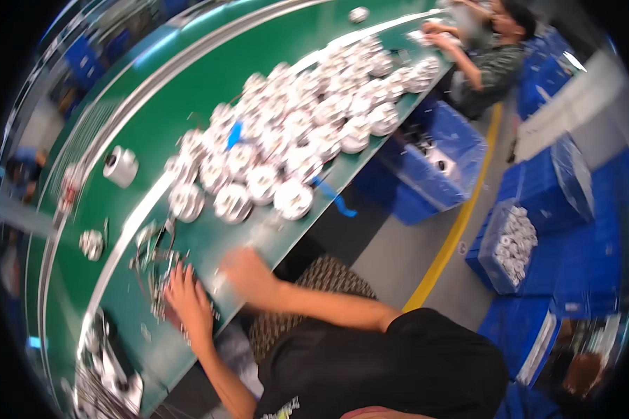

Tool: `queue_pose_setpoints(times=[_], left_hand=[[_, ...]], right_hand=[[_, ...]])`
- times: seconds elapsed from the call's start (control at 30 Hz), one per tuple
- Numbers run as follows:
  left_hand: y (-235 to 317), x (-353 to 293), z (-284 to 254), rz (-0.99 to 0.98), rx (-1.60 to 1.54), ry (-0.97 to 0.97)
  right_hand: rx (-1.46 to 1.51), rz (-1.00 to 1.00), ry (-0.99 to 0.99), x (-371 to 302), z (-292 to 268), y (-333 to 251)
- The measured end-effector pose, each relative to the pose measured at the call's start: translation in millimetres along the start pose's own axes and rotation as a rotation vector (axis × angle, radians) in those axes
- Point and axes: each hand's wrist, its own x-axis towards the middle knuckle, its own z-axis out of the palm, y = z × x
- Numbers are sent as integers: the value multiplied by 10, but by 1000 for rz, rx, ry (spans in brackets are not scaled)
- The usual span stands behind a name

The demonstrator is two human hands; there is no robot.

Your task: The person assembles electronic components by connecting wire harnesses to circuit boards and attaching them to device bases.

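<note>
Clock read from the middle of the view. Nearest: left hand (186, 297) at 8 o'clock, palm down over a jumble of small metal parts (149, 260) on the green bench (136, 346); fingers stretched out and slightly apart, can't tell if anything sits under the palm. Right hand (248, 276) between 7 and 8, motion-blurred just above or on the bench edge, can't tell if its fingers are together or gripping. The metal parts spread from under the left hand toward 9, single pieces too blurry to sort. Also at 8, farther toward the rim: dark-and-white device (108, 356) with thin wires below it. Just off centre, blue strip (335, 197) hanging over the bench edge. From 10 to 1, big heap of white round parts (293, 199), some stacked, blue piece (234, 135) lying on it at 10 to 11. At 2, blue bin (461, 150) beside the bench; just past 3, blue crate (476, 258) of small white pieces. Across, green conveyor (157, 112) with white cylindrical part (121, 167) at 9. Far end, between 1 and 2: co-worker (493, 77), hands at the bench.
</note>
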Motion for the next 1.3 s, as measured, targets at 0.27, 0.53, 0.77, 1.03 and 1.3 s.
queue_pose_setpoints(times=[0.27, 0.53, 0.77, 1.03, 1.3], left_hand=[[134, 81, -73, 63, -156, 55], [64, -3, -193, -27, -314, 139], [-242, 558, -268, 40, -135, 192], [-430, 1460, 8, 172, -180, 144], [-532, 1522, 142, 65, -92, 21]], right_hand=[[113, 117, 47, 42, -133, 127], [270, 88, 52, -2, -166, 156], [793, 494, -31, -65, -476, 114], [1080, 685, -95, -19, -378, 416], [877, 632, -109, -34, -392, 255]])
